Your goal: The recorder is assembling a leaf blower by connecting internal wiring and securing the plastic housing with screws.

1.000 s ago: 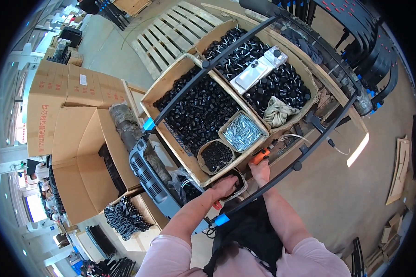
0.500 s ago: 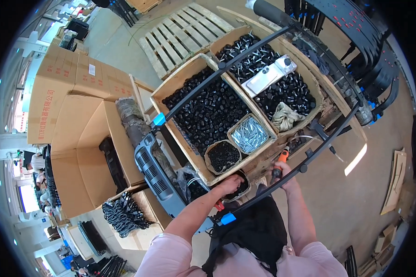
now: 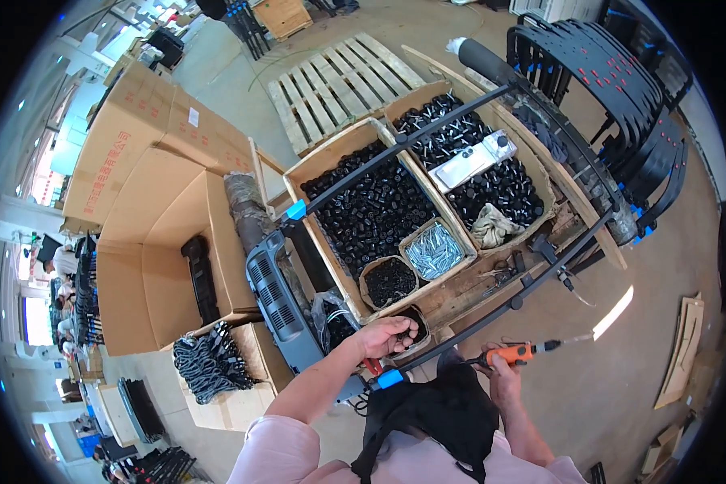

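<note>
My left hand is above a small tub of dark bits at the crate's near edge. Its fingers are curled together, and what they pinch is too small to make out. My right hand is wrapped round an orange power screwdriver, whose long bit points right, outside the black tube frame. Beyond my left hand, a tub of small black screws and a tub of silver screws sit inside a wooden crate of black plastic caps.
A second bin holds black-headed bolts, a white box and a rag. Left of the crate are a grey vented housing, an open carton and bundled cables. Curved black parts are stacked far right.
My left hand has lifted out of the small tub with its fingers closed. My right hand has drawn the screwdriver back toward me and turned its bit to the right. The view has shifted.
</note>
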`<state>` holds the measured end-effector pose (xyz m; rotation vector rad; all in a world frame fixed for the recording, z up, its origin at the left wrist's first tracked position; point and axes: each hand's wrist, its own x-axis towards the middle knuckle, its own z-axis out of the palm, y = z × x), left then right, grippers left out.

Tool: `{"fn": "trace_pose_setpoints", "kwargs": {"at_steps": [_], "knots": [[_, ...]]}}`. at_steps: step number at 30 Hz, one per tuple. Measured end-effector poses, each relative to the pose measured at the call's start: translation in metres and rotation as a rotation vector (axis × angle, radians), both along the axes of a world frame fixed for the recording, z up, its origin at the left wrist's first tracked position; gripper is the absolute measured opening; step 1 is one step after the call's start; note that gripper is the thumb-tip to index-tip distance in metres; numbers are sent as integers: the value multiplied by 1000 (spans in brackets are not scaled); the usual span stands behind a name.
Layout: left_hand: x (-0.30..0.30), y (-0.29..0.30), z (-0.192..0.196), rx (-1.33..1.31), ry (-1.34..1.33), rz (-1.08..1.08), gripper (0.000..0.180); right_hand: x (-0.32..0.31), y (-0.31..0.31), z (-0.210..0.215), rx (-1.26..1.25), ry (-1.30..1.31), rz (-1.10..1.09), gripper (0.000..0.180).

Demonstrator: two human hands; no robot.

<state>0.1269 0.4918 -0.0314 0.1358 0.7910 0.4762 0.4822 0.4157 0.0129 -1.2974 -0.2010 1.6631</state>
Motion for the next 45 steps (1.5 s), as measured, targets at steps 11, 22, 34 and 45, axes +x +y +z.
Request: {"fn": "trace_pose_setpoints", "kwargs": {"at_steps": [11, 22, 34, 45], "knots": [[24, -33, 73, 158, 157, 521, 26, -27, 81, 124, 780, -535, 617, 60], [62, -65, 102, 146, 140, 981, 33, -110, 116, 166, 992, -268, 770, 52], [63, -75, 101, 85, 287, 1167, 47, -123, 115, 143, 983, -97, 794, 58], [57, -68, 106, 176, -109, 1242, 56, -125, 127, 143, 980, -31, 798, 51]]}}
